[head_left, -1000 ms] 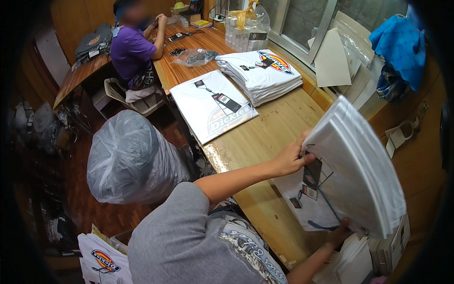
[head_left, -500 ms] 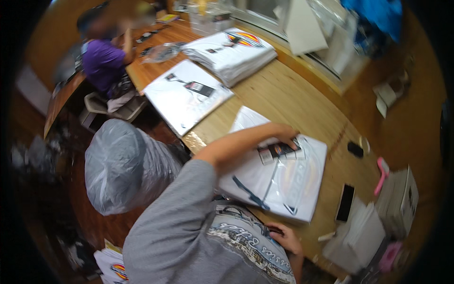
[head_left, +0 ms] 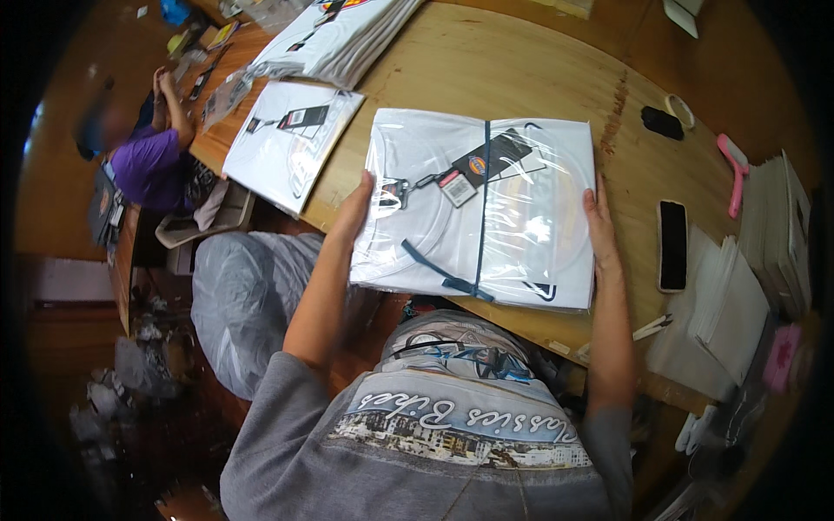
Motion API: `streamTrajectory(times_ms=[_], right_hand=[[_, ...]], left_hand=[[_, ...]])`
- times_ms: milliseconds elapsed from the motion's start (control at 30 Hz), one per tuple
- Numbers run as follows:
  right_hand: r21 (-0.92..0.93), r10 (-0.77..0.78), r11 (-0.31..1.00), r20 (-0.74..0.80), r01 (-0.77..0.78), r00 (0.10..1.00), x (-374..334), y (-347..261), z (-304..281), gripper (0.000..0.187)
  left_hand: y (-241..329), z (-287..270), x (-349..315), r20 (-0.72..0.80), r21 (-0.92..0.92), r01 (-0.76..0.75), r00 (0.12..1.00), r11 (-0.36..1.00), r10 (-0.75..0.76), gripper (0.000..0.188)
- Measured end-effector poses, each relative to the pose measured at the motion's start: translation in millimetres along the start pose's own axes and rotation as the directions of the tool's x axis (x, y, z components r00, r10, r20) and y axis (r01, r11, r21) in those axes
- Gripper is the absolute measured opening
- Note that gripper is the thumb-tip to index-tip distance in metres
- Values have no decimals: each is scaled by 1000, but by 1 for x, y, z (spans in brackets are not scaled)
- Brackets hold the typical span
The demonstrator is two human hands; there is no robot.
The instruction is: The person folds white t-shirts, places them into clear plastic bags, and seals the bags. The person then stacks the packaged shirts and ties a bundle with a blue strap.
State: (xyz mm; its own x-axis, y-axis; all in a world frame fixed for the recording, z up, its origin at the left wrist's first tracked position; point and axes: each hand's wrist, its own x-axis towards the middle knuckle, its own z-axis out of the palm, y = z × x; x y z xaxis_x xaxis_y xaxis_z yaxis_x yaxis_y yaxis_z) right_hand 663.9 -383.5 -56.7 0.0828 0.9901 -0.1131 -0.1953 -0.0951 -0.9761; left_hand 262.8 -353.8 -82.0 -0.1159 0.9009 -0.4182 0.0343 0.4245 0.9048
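Note:
A bundle of folded white shirts in clear plastic (head_left: 426,252) lies at the table's near edge, between my hands. Round it runs a dark blue tie band (head_left: 484,213), its loose end at the near side. Black hang tags (head_left: 495,159) with a white label show through the plastic. My left hand (head_left: 358,201) grips the bundle's left side, fingers mostly hidden behind it. On the opposite side, my right hand (head_left: 599,224) presses its fingers against the edge.
Another packed shirt (head_left: 317,156) and a tall shirt stack (head_left: 369,43) sit at far left. On the right are a phone (head_left: 672,246), a pink-handled brush (head_left: 735,174), a tape roll (head_left: 679,111) and white packs (head_left: 725,304). A person in purple (head_left: 152,174) sits at left beyond a large grey bag (head_left: 243,295).
My left hand has drawn back from the tags to the bundle's left side. My right hand has come up from near my body to its right side. The bundle now lies straighter before me.

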Motion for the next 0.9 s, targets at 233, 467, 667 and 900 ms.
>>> streamTrajectory(times_ms=[233, 467, 667, 900], right_hand=[[30, 48, 998, 142, -53, 989, -13, 13, 20, 65], [-20, 187, 978, -352, -207, 917, -76, 39, 31, 62], [35, 192, 981, -292, -190, 937, -100, 81, 55, 97], [246, -5, 951, -588, 185, 809, -214, 127, 90, 97]], left_hand=[[38, 31, -31, -22, 128, 29, 999, 991, -26, 61], [25, 4, 17, 349, 43, 261, 901, 964, -259, 59], [-1, -6, 44, 561, 55, 230, 798, 972, -221, 33], [29, 53, 34, 813, 228, -133, 571, 964, -114, 49]])
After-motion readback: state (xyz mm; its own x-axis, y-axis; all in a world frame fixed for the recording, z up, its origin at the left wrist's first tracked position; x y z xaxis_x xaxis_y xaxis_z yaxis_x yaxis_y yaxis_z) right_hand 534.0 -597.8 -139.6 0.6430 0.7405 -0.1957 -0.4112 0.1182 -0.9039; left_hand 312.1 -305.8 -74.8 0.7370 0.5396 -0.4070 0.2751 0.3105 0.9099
